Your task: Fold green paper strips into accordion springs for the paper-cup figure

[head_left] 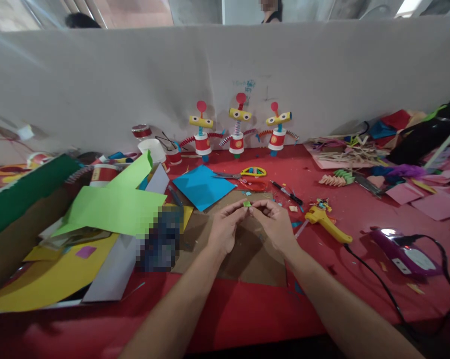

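My left hand [225, 227] and my right hand [272, 223] meet above a brown cardboard sheet [247, 259] on the red table [247, 314]. Both pinch a tiny green paper piece [246, 203] between their fingertips. A blue paper square [203, 187] lies just beyond the hands. Yellow-handled scissors [247, 173] and red-handled scissors [253, 185] lie behind it. A yellow glue gun [327, 223] rests to the right of my right hand.
Three paper robot figures [237, 130] stand against the white partition [225, 85]. Green paper [116, 207] and yellow paper [49, 279] pile up at left. A purple device [404, 252] with a black cable sits at right, with pink paper [434, 204] and scraps behind. A person stands beyond the partition.
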Tool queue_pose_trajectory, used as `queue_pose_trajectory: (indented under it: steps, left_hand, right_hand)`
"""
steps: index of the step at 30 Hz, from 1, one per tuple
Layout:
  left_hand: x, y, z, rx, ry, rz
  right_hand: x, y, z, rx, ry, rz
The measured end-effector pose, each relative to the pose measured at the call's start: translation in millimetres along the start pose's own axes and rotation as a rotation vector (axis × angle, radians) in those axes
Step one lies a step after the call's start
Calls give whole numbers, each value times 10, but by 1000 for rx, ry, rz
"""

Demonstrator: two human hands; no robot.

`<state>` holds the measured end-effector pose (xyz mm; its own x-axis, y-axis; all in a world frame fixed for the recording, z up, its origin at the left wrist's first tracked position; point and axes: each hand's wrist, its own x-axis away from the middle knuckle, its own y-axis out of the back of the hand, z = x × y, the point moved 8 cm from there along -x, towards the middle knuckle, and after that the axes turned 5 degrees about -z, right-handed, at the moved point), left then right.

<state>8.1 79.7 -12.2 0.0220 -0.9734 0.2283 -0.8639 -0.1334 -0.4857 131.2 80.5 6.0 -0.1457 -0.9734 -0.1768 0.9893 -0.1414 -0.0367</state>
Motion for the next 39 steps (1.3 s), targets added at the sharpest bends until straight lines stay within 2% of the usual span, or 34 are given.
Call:
queue_pose_trajectory:
  steps: [4, 11, 17, 22, 25, 28, 30, 34, 39]
  left_hand:
    - [12, 9, -32, -2, -26, -10]
    - [7, 7, -2, 26, -4, -31]
    - [20, -9, 10, 25, 36, 14]
    - [10, -12, -6, 14, 37, 48]
    - [-7, 1, -16, 41, 50, 57]
    - [-9, 6, 19, 128, 141, 87]
    - [9, -11, 56, 175, 224, 129]
    - [78, -85, 103, 225, 347, 230]
    - [153, -130, 143, 228, 474, 267]
  right_hand:
    - [-8, 0, 15, 4, -3, -3]
    - [-3, 13, -41, -23, -106, 4]
    - [-13, 66, -29, 31, -50, -53]
    - [7, 38, 48, 42, 18, -31]
    - [25, -13, 116, 30, 38, 42]
    - [48, -100, 204, 12, 80, 163]
    - [57, -125, 265, 61, 142, 195]
    - [68, -126, 342, 135, 253, 185]
    - [61, -92, 317, 156, 250, 157]
